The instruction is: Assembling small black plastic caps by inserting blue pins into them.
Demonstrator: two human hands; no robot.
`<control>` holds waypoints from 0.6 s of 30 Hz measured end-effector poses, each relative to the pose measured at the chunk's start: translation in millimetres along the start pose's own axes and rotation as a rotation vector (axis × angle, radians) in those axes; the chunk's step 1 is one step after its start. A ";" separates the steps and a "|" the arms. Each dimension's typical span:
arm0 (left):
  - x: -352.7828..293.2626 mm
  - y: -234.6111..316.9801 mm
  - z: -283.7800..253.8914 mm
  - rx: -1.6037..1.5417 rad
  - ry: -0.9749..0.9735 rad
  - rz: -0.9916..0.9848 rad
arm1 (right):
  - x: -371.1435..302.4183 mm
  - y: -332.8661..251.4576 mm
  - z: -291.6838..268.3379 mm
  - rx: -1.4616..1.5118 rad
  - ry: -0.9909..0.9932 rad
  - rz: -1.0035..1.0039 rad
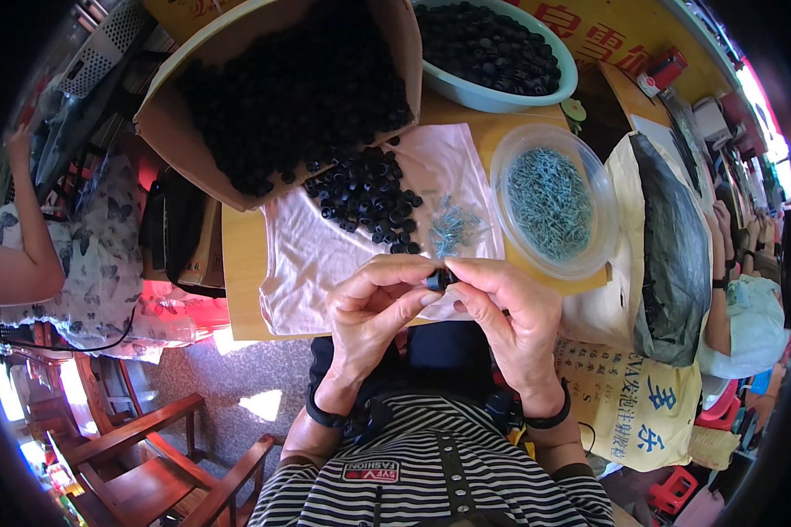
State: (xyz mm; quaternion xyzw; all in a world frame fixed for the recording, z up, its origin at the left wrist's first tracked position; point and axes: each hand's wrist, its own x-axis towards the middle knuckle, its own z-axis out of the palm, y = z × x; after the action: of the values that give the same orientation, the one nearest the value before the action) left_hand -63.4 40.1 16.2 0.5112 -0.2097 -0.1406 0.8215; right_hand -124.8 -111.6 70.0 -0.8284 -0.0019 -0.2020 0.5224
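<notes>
Standing open at far left, the box (402, 44) is facing a loose heap of caps (365, 195), so a tug on the cloth (299, 281) could be bringing more down. The left hand (369, 303) is pinching a black cap (436, 280) over the cloth's near part, blue pins (453, 227) lying just beyond, and the right hand (514, 307) is pinching it too; so small a hold could be letting it slip.
</notes>
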 end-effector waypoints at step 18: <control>-3.4 -0.6 8.7 -0.138 -0.006 -0.031 | -7.3 1.2 -1.7 -0.111 0.033 -0.112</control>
State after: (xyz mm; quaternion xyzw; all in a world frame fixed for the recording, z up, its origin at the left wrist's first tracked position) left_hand -70.6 34.5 18.4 0.4560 -0.1939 -0.1691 0.8520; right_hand -131.8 -112.1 67.1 -0.8513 -0.0284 -0.2440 0.4636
